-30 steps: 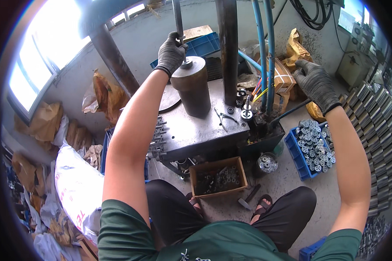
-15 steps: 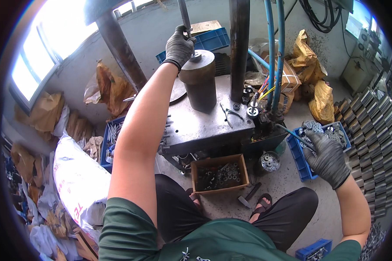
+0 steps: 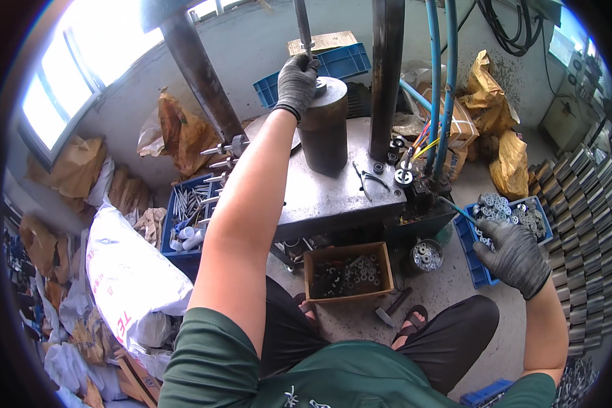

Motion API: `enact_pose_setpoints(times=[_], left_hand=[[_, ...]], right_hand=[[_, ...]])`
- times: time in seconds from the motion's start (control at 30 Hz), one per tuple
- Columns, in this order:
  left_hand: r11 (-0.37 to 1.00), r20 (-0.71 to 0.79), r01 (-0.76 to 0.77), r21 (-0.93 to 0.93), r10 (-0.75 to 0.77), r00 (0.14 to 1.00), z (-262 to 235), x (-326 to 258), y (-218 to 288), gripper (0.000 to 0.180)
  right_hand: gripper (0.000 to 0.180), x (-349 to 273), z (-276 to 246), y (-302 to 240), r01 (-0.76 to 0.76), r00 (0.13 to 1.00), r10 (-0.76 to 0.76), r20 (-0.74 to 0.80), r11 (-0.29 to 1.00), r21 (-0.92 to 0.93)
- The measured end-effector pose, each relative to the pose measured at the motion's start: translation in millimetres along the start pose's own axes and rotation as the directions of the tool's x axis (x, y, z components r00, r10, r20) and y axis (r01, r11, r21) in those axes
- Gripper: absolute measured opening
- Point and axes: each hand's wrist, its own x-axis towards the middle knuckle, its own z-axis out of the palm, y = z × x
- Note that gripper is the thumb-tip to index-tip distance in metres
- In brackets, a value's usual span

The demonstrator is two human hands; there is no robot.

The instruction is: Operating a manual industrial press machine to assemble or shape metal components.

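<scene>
My left hand [image 3: 298, 83], in a grey knitted glove, is closed round the lower end of an upright metal rod [image 3: 302, 24]. Just below it, a small metal ring [image 3: 320, 87] lies on top of a thick dark steel cylinder [image 3: 324, 136], which stands on a steel press table [image 3: 326, 204]. My right hand [image 3: 513, 257], gloved alike, has its thumb and fingers at the end of a thin blue-green lever [image 3: 458, 209] and appears to grip it. Pliers [image 3: 368, 180] lie on the table near a round black-and-silver part [image 3: 404, 177].
Steel posts [image 3: 387, 81] and blue hoses [image 3: 451, 81] rise around the table. Below are a cardboard box [image 3: 349, 272] of parts, a bucket [image 3: 426, 257] and a hammer [image 3: 393, 307]. Blue crates [image 3: 474, 262] [image 3: 186, 211] flank it. Metal pieces [image 3: 585, 238] are stacked at right.
The scene has shifted slightly right in view. My left forearm has swung right, showing shafts at the table's left. My right hand sits slightly closer to the table, still at the lever.
</scene>
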Motion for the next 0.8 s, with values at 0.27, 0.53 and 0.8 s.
enact_pose_setpoints(times=[0.27,0.53,0.8], left_hand=[[0.983,-0.005,0.038,-0.18,-0.04,0.999,2,-2,-2,0.022],[0.976,0.037,0.115,-0.186,-0.111,0.993,-1,-10,15,0.025],[0.978,0.03,0.088,-0.191,-0.084,0.996,-3,-12,17,0.023]], right_hand=[[0.027,-30,36,15,0.052,0.995,-0.053,-0.087,0.999,-0.01],[0.016,-70,71,16,-0.085,0.996,0.084,0.025,0.996,0.008],[0.019,-68,77,15,-0.093,0.994,0.093,-0.06,0.996,0.003]])
